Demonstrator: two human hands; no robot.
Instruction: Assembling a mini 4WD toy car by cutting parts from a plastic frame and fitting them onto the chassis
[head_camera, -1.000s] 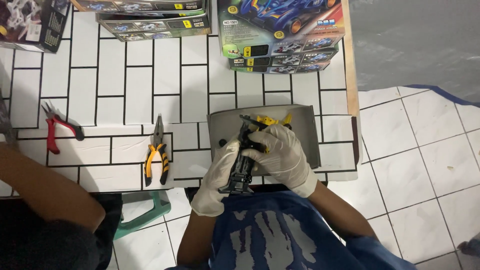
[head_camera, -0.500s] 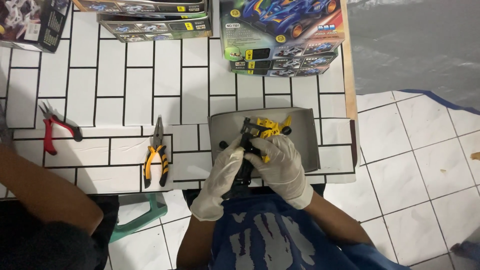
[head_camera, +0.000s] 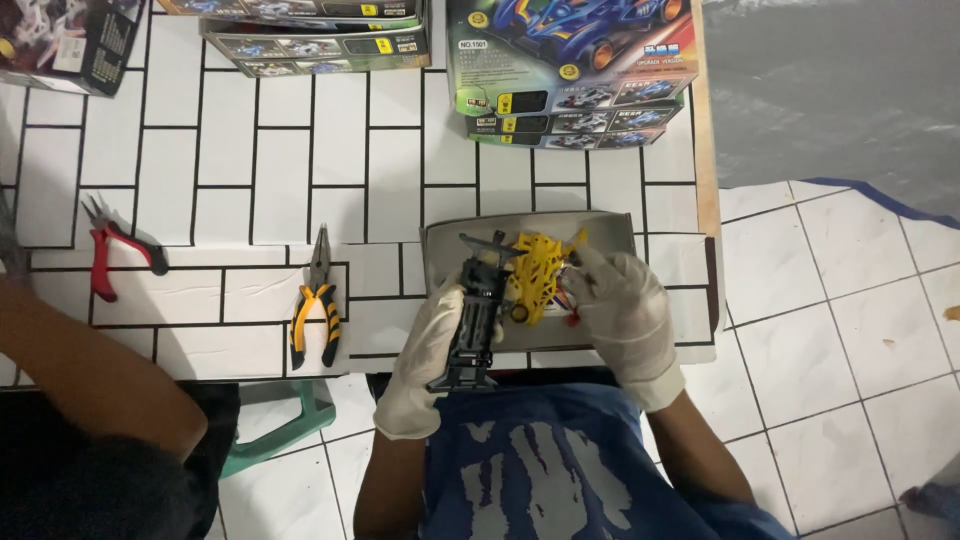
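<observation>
Both my hands wear white gloves. My left hand grips a black toy car chassis, held lengthwise over the table's front edge. My right hand rests on a yellow plastic parts frame that lies in a shallow grey tray. The chassis's far end touches the yellow frame. Small dark and red pieces lie beside the frame in the tray.
Yellow-handled pliers and red-handled cutters lie on the white tiled table. Toy car boxes stand at the back. Another person's arm reaches in at the left. A green stool stands below.
My hands have spread apart: the right hand moved right onto the yellow frame, while the left keeps the black chassis, now held more toward me.
</observation>
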